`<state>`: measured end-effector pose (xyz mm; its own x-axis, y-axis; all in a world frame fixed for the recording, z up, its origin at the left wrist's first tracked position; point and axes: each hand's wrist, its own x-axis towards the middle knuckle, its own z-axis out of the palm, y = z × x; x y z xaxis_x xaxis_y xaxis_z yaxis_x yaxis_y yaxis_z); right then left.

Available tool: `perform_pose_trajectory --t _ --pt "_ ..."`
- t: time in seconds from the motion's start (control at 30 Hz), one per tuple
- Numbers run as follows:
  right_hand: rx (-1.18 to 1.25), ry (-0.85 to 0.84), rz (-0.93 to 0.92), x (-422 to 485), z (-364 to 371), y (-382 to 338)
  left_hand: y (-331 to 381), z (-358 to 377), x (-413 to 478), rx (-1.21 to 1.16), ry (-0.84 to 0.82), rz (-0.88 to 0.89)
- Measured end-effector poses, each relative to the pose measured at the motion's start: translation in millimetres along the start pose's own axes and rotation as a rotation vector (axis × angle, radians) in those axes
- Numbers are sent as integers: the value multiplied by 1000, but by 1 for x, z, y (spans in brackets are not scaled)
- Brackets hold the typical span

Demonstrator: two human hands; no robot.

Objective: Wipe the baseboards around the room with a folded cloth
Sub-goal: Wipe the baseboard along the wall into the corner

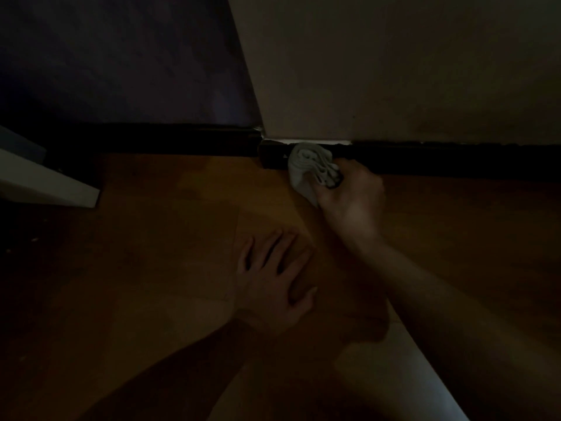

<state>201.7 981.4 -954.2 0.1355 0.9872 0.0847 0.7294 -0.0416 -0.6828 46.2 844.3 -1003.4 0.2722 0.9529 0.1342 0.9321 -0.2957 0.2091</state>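
Honestly couldn't make out any writing in there. It was way too dim, and no label or number was readable.

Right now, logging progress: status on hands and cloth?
Right hand grips folded white cloth against dark baseboard near corner. Left hand flat on wooden floor. Nothing blocking.

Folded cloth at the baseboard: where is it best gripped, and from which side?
Probably by its gathered end, coming from the right and floor side, as the right hand grips it now. The layers bunch together there, leaving the rounded folded end of the cloth free against the dark baseboard.
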Motion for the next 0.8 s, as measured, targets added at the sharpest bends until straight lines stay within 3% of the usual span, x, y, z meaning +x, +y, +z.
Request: perform_pose_trajectory --t 0.1,0.3,0.67,0.8 --pt "-19 43 65 -2 -9 12 0 -1 1 -1 20 4" --pt "4 -35 -23 1 -3 -4 2 0 0 -13 19 -12" --pt "-6 176 162 -3 -67 69 3 -2 -1 10 -16 -23" --pt "-14 184 186 -6 -71 73 3 -1 -2 7 -9 -25"
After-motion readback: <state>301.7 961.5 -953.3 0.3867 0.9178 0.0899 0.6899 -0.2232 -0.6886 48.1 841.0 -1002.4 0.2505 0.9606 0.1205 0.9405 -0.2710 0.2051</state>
